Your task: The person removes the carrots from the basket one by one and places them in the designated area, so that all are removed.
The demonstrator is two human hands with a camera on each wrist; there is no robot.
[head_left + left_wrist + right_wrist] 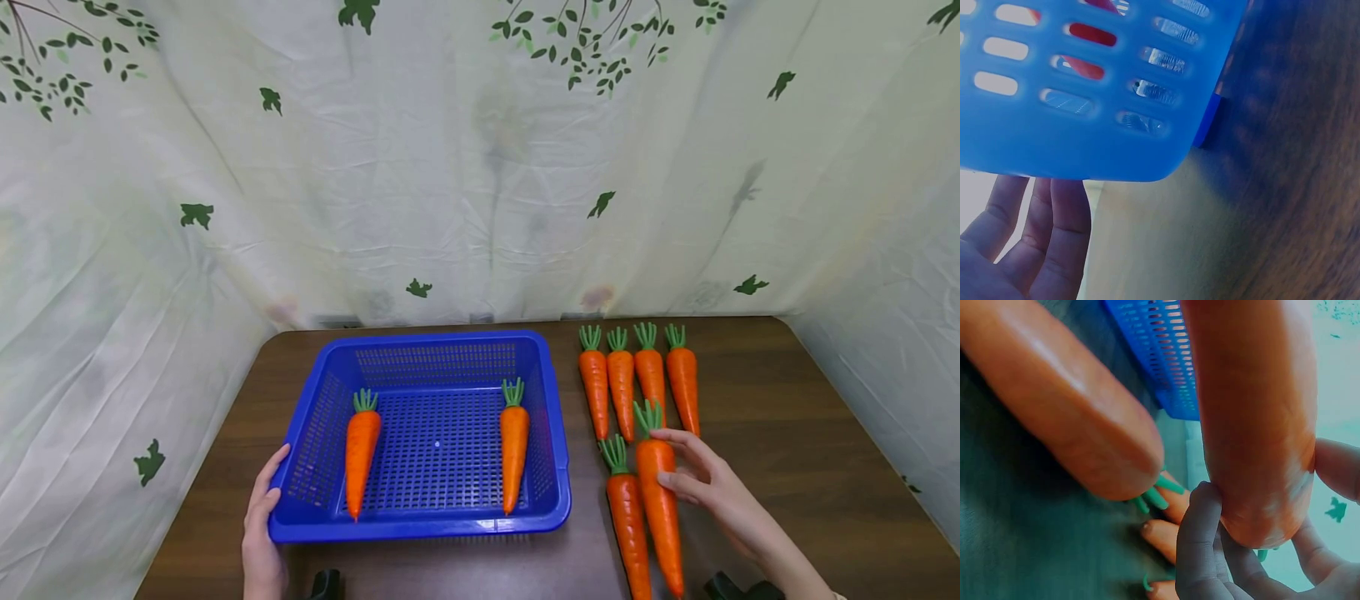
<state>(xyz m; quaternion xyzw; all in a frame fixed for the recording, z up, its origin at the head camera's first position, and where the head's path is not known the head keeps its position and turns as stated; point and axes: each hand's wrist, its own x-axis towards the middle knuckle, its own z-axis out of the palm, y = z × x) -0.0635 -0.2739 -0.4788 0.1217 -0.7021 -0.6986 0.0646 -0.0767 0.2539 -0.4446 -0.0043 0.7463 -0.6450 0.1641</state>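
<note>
A blue plastic basket (420,527) with slotted walls stands at the left of the table. Two orange carrots with green tops lie apart inside it, a left carrot (362,454) and a right carrot (513,454). My left hand (262,533) grips the basket's left rim; in the left wrist view its fingers (1063,237) reach behind the rim. To the right of the basket, my right hand (705,479) pinches a carrot (658,508) near its leafy end. In the right wrist view this held carrot (1260,425) appears raised off the table, between thumb and fingers.
Beside the held carrot lies another loose carrot (628,525). Several more carrots (621,383) lie in a row at the back right of the brown table (765,417). A pale leaf-patterned cloth (450,167) hangs behind and at both sides.
</note>
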